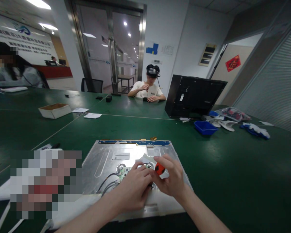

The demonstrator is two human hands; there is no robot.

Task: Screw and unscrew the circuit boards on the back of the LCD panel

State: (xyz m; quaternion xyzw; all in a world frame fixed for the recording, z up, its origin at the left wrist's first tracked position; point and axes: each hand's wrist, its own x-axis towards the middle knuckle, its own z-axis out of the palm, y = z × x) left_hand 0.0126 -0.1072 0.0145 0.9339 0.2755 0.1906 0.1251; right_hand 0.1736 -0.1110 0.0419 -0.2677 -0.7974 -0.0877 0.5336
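Observation:
A silver metal display panel [104,165] lies flat in front of me, with a blue circuit strip [135,142] along its far edge. My right hand [172,176] is closed around a screwdriver [160,168] with an orange and black handle; its tip is hidden. Beside it, my left hand [135,184] rests over the middle of the panel, fingers curled together near the screwdriver. What those fingers grip, if anything, is hidden. Partly under the left hand is a green circuit board [124,174], with black cables [109,177] running left from it.
At left a pixelated patch covers a white object [1,191] with white cords. Further back stand a cardboard box [55,111], a black monitor [194,97] and a blue tray [205,127]. Gloves [255,130] lie at right. A person [145,89] works across the green table [232,174].

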